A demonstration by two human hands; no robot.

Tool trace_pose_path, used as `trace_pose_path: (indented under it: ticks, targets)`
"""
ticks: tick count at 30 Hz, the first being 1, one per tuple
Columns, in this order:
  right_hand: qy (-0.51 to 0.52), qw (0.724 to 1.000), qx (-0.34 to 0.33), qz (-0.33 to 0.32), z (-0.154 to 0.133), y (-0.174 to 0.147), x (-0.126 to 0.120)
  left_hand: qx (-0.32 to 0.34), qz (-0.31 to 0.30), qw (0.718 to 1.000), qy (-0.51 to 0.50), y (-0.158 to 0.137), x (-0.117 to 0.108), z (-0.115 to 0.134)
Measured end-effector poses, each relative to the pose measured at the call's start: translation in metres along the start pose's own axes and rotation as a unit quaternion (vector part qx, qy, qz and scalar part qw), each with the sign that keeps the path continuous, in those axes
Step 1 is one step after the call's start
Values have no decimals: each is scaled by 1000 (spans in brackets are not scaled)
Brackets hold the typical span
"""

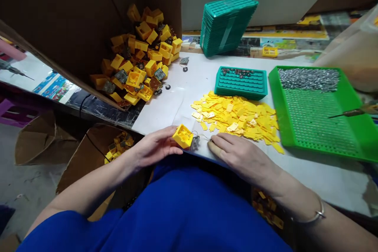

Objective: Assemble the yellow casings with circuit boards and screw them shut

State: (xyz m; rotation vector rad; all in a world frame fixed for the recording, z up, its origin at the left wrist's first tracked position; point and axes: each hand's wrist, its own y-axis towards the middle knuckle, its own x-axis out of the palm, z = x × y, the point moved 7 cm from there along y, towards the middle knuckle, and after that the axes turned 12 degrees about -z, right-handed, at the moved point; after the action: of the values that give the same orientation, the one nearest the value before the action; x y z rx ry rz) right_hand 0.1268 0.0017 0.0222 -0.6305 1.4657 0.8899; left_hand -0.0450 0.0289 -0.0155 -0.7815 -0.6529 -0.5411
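Observation:
My left hand (161,147) grips a yellow plastic housing (183,136) by its left side, thumb on top, its open hollow facing up. Thin wires come out of the housing, and a small grey circuit board (195,143) hangs beside its right edge. Low over the white table surface, my right hand (236,153) has its fingers closed where a wire ends; the small part at the fingertips is mostly hidden. Right behind that hand spreads a heap of flat yellow plastic pieces (236,116).
A cardboard box (73,19) at left spills yellow housings (141,71) with boards. Behind the flat pieces sit teal trays (242,82) holding small dark round parts, and a taped teal stack (227,25). A green tray (321,122) with metal screws and a screwdriver (351,113) stands right.

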Motion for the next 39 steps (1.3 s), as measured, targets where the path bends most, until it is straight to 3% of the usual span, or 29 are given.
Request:
trace_pose_path:
  ticks: [5, 10, 13, 15, 19, 20, 21, 22, 23, 24, 28, 30, 33, 39]
  targets:
    - [109, 992, 59, 14, 8, -8, 10, 13, 11, 1000, 0, -8, 3, -12]
    - [204, 968, 143, 12, 22, -12, 22, 3, -25, 999, 27, -2, 12, -16]
    - [312, 931, 189, 5, 36, -13, 19, 3, -39, 999, 35, 3, 16, -12]
    - [444, 860, 252, 16, 52, -16, 16, 5, -45, 998, 48, 7, 21, -7]
    - [706, 620, 339, 46, 62, -23, 19, 21, -56, 995, 75, 20, 32, 3]
    - [741, 579, 338, 47, 58, -23, 20, 18, -64, 995, 78, 24, 35, 1]
    - [762, 557, 329, 42, 54, -22, 21, 12, -74, 994, 79, 27, 38, -2]
    - [770, 553, 318, 30, 49, -21, 21, 3, -86, 993, 79, 30, 40, -6]
    - [766, 565, 305, 16, 43, -20, 22, -6, -97, 992, 78, 33, 42, -12]
    - [750, 594, 291, 3, 39, -19, 21, -12, -105, 991, 77, 35, 44, -16]
    - [573, 790, 218, -10, 34, -17, 4, -24, -114, 989, 92, 40, 43, -28]
    - [485, 856, 176, -25, 32, -16, -6, -36, -123, 986, 109, 40, 43, -31]
    - [409, 899, 133, -79, 29, -15, -10, -52, -141, 981, 120, 42, 43, -32]
    - [372, 913, 116, -121, 31, -7, -12, -66, -177, 977, 101, 44, 43, -32]
